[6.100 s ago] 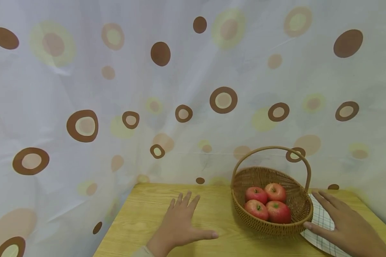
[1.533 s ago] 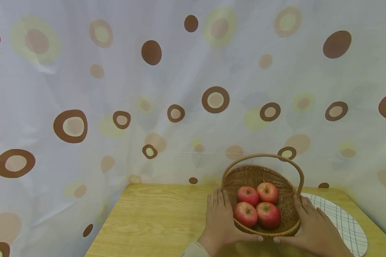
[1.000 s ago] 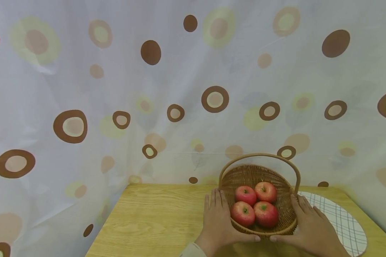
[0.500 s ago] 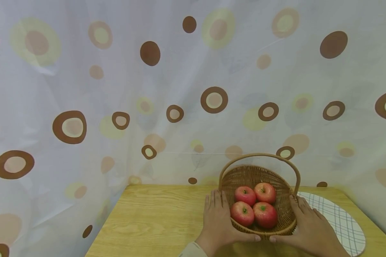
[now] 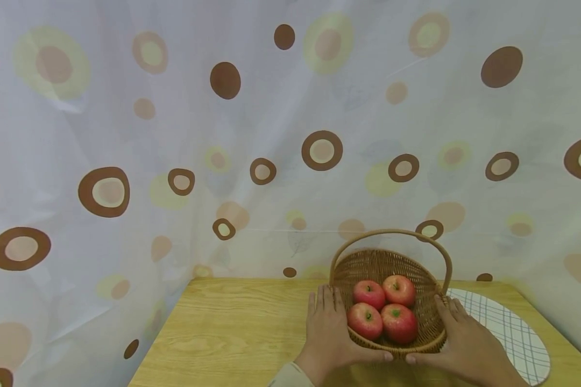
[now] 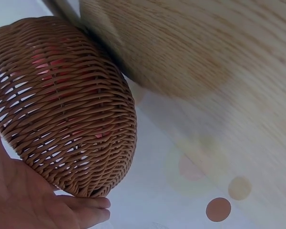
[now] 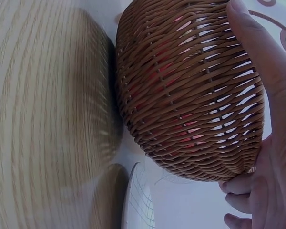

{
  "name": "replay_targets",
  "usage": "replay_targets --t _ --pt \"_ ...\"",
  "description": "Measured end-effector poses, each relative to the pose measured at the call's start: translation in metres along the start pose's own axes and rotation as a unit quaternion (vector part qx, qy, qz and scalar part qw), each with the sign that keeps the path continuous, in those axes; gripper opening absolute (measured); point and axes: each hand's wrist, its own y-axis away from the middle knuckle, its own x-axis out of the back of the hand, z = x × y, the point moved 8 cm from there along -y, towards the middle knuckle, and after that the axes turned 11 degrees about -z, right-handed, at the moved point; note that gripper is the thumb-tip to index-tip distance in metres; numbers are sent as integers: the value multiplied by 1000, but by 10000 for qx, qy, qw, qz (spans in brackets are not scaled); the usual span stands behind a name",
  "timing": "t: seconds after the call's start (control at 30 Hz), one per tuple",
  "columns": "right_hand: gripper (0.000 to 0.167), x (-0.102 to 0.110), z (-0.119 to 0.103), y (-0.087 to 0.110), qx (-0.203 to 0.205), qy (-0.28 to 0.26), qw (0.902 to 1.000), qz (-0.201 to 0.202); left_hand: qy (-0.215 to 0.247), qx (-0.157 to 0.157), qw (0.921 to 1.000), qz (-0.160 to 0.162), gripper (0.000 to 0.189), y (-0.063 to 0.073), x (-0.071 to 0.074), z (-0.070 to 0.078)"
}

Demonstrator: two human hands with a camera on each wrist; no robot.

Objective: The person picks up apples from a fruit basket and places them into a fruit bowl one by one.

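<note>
A brown wicker basket (image 5: 382, 260) with an arched handle stands on the wooden table, tilted so its inside shows. Several red apples (image 5: 399, 324) lie in it. My left hand (image 5: 326, 333) rests against the basket's left side, fingers straight and thumb along the front rim. On the right side, my right hand (image 5: 469, 344) presses the weave in the same way, its thumb tip close to the left one. In the left wrist view, the woven wall (image 6: 71, 109) lies over the left palm and fingers. The right wrist view has the right thumb and fingertips touching the basket (image 7: 190, 95).
An oval white placemat with grey checks (image 5: 518, 338) lies at the table's right, partly behind the right hand. The wooden table (image 5: 232, 322) extends to the left. A dotted curtain (image 5: 271, 204) hangs behind and beside the table.
Six seconds ago both hands were spread apart and the basket overlapped the placemat. Since then they have come onto its sides. It shifted slightly left until one second ago, then stayed almost still.
</note>
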Motion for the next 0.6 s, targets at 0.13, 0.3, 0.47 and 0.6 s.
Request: replay_targets --t 0.13,0.3,0.47,0.6 --pt "134 0 0 -1 -34 -26 10000 -59 -86 12 10000 8 156 -1 0 0" --pt "133 2 -1 -2 -18 0 10000 -44 -108 32 9999 14 155 -1 0 0" --pt "133 3 -3 -2 -3 49 10000 -28 -46 -4 10000 67 154 0 2 -1" --pt "134 5 -5 -2 11 47 10000 18 1 -38 10000 86 153 0 3 -2"
